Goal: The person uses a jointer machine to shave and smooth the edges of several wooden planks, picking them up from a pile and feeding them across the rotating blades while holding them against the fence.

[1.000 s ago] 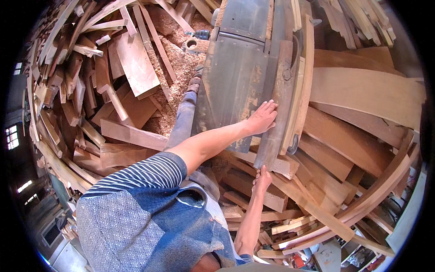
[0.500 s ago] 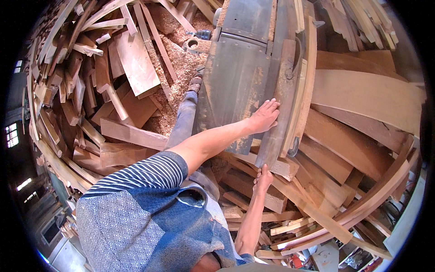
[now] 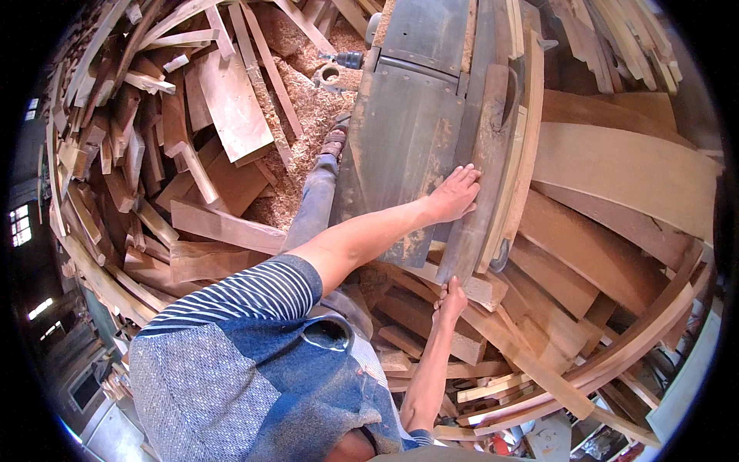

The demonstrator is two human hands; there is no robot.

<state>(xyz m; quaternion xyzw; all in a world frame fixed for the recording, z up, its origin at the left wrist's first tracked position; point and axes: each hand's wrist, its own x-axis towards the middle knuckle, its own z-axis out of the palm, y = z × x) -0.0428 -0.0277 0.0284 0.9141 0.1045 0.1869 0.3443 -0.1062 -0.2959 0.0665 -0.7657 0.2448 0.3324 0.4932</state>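
Observation:
A long wooden board (image 3: 490, 127) lies lengthwise on the grey metal bed (image 3: 396, 135) of a jointer, along its right side beside a wooden fence (image 3: 531, 115). My left hand (image 3: 454, 194) rests on the board's left side and top, fingers stretched out and close together. At the near end of the board, my right hand (image 3: 453, 299) is closed around its edge, with the thumb on top. Part of that grip is hidden under the wood. The cutter slot (image 3: 419, 68) crosses the bed farther away, left of the board's far end.
Offcuts (image 3: 231, 108) are heaped on the left, with wood shavings (image 3: 296, 115) beside the machine. My foot (image 3: 334, 142) stands against the bed's left side. Wide planks (image 3: 623, 162) are stacked on the right. More boards (image 3: 431, 316) lie below the bed's near end.
The board and my right hand have moved slightly forward, away from me. My left hand stays flat on the board. The view has shifted a little.

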